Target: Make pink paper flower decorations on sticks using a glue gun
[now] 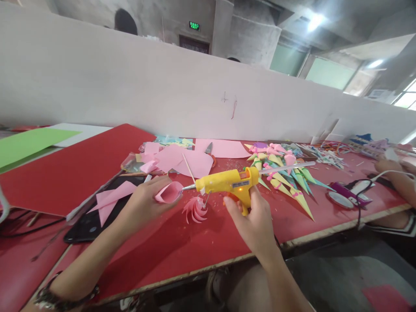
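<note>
My left hand [152,200] is closed on a rolled pink paper cone [169,193], its round mouth facing me. In my right hand [255,216] is a yellow hot glue gun [227,181], with an orange light lit on its side. The metal nozzle meets the rim of the paper, and a clear glue stick [286,168] sticks out of the gun's back. Just below the nozzle lies a pink fluted paper piece [195,210] on the red table [156,255]. Cut pink paper pieces [113,197] rest on a black phone-like slab [87,225] to the left.
Several finished paper cones [286,173] in pink, yellow and green lie in a heap at right. Scissors [210,151] and pink sheets [221,147] sit by the white partition [162,86]. Further right, a cable [359,203] crosses the table near another person's arm [390,171].
</note>
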